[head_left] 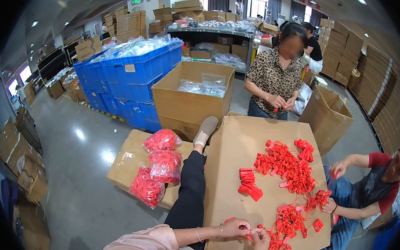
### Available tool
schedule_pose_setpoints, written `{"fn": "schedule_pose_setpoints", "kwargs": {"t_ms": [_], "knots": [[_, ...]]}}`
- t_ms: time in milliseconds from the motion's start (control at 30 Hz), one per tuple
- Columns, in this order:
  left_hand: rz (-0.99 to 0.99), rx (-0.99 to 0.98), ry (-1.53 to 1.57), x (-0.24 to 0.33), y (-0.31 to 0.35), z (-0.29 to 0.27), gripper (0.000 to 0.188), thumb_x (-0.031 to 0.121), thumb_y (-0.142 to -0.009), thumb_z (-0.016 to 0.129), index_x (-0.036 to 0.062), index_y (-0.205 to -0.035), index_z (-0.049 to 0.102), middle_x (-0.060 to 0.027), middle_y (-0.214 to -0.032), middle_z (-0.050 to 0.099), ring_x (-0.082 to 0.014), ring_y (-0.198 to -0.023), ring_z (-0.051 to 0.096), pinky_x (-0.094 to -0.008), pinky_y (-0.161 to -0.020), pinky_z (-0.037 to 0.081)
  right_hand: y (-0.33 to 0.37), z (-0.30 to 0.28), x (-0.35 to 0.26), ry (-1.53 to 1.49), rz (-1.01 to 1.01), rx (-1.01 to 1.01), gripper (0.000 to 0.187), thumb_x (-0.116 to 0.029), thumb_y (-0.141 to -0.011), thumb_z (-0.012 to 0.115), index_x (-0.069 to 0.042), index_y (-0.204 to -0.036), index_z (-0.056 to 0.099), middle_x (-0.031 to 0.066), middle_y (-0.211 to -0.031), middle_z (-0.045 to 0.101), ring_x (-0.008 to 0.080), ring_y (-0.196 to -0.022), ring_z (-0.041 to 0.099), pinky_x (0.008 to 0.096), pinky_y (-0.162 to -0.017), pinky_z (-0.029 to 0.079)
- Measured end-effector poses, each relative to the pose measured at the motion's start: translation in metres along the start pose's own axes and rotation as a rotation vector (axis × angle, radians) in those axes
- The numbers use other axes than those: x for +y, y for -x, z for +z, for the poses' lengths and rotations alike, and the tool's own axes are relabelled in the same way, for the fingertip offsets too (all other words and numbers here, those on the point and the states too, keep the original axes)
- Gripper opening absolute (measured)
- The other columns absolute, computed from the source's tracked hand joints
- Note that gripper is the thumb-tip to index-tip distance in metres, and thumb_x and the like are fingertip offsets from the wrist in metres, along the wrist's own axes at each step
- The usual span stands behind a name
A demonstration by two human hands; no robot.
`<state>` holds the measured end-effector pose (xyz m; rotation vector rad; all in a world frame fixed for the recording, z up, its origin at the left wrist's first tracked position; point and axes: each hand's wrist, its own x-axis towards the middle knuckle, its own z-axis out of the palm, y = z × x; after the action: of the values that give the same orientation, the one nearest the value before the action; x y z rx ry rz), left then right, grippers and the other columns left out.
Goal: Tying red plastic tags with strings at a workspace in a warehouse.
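My left hand [237, 227] is closed in a pinch on a small red plastic piece with a red cord, near the front edge of the cardboard-topped table [235, 141]. Touching the same piece, the fingers of my right hand [260, 241] are pinched together beside it. Just right of my hands lies a loose pile of red corded pieces [290, 224]. A bigger tangled heap [284, 167] spreads farther back. Ahead of my hands, several red pieces sit stacked in a neat row [250, 184].
Bags of red pieces [164, 166] rest on a carton left of my outstretched leg [189, 188]. One co-worker [276, 74] stands across the table; another [365, 190] sits at the right, handling red pieces. Blue crates [129, 77] and an open carton [187, 108] stand behind.
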<state>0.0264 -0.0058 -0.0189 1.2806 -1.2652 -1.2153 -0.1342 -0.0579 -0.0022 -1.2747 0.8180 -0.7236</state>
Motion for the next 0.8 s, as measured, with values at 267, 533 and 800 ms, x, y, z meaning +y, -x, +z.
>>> {"fn": "schedule_pose_setpoints", "kwargs": {"t_ms": [267,533,800], "knots": [[-0.092,-0.066,0.203,-0.006,0.003,0.005,0.012,0.012,-0.081,0.056,0.0002,-0.085,0.058,0.0003,-0.072,0.059,-0.0044,-0.065,0.051,-0.0214,-0.058,0.044,0.012,-0.007,0.021,-0.011,0.058,-0.026,0.006,0.001,-0.082,0.056,0.002,-0.087,0.058,0.0042,-0.079,0.061,0.0074,-0.068,0.055,0.0206,-0.065,0.045],[-0.08,0.18,0.166,-0.002,0.002,0.007,0.01,0.011,-0.084,0.053,0.0031,-0.088,0.059,0.0004,-0.077,0.057,-0.0039,-0.071,0.051,-0.02,-0.062,0.044,0.007,0.015,0.006,0.598,-0.39,0.104,0.007,-0.005,-0.081,0.058,-0.001,-0.085,0.054,0.0056,-0.083,0.058,0.0114,-0.079,0.055,0.0244,-0.075,0.045],[-0.15,0.057,0.398,0.007,-0.004,0.002,0.008,0.008,-0.083,0.057,0.0019,-0.088,0.059,0.0023,-0.083,0.056,-0.0028,-0.067,0.049,-0.0171,-0.058,0.042,0.003,0.009,-0.009,-0.077,-0.032,0.054,0.011,-0.006,-0.087,0.053,-0.002,-0.096,0.059,0.0,-0.084,0.058,0.0054,-0.079,0.054,0.0199,-0.071,0.044]]}}
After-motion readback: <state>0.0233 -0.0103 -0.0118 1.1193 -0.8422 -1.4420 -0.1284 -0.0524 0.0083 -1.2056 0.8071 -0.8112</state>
